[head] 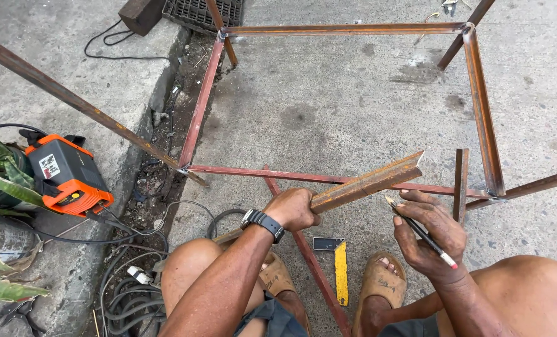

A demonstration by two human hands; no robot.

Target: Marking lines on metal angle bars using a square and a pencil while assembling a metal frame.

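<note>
Knees bare at the bottom edge, sandalled feet planted either side of a rusty bar on the concrete floor (328,100); person squats low over the work. A yellow-bladed try square (339,265) lies flat between the feet, within easy reach.

Left hand (294,209): grip fully closed around a short length of angle iron (369,183), fist over the near part, black watch on the wrist. The piece runs up and to the right, far end raised clear above the frame's near rail, cut end showing its L profile. Held up like that, one flange faces the other hand. Surface rust-brown, scaled, with dull orange patches.

Right hand (431,234): grip pinched shut on a black pencil (419,232), red end toward the wrist, point just beside the lower edge of the angle iron. Fingers grimy. Looks like a marking hold, tip near the metal; whether it touches, cannot tell.

Beyond the hands, a rectangular frame (481,106) of the same reddish angle stock lies on the concrete, corners joined, a short upright stub near the right corner. More bars cross it: one long one slants across the upper left.

Left, beside a debris-filled gutter: an orange-and-black welder (66,178), boxy, with cables looping toward the knees. Striped plant leaves at the left edge. Far top: a dark grate and block. Concrete is grey, stained, rough.
</note>
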